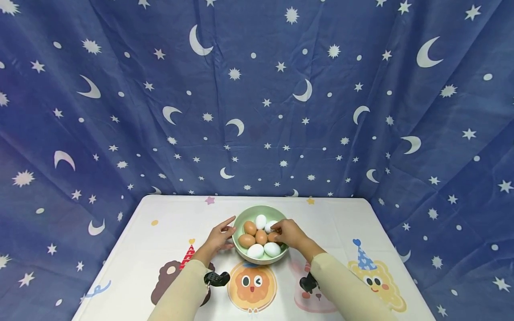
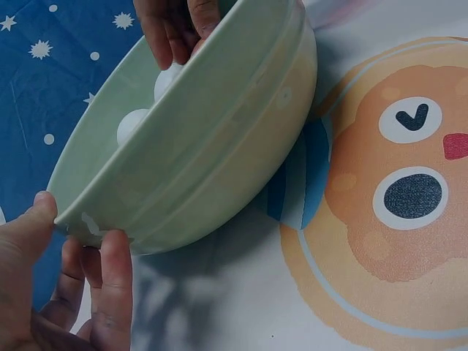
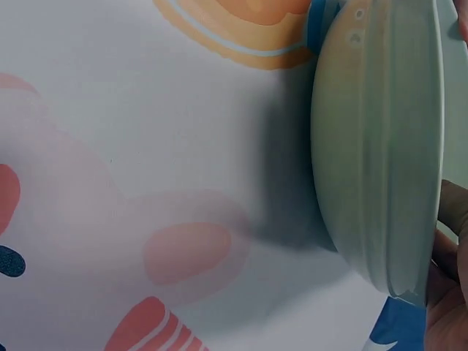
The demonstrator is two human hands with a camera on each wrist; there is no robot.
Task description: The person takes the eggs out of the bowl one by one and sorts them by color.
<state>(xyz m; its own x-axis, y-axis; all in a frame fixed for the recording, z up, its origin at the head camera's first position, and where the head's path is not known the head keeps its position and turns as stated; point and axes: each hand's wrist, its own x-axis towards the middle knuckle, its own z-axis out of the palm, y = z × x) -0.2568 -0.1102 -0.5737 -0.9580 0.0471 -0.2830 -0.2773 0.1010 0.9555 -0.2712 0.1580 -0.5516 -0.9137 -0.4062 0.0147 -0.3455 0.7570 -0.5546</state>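
Observation:
A pale green bowl (image 1: 262, 261) stands on the table with several white and brown eggs in it. My left hand (image 1: 217, 238) holds the bowl's left side; in the left wrist view its fingers (image 2: 115, 274) are at the rim and outer wall. Over the bowl's right side reaches my right hand (image 1: 292, 232), its thumb and fingers around a brown egg (image 1: 273, 236) that is partly covered. Close by lie a white egg (image 1: 272, 249) and another brown egg (image 1: 261, 237). In the right wrist view the bowl wall (image 3: 376, 146) hides most of that hand.
The white table cover (image 1: 180, 214) carries printed cartoon figures, among them a round orange face (image 1: 252, 287) in front of the bowl. A blue curtain (image 1: 257, 133) with moons and stars hangs behind the table's far edge.

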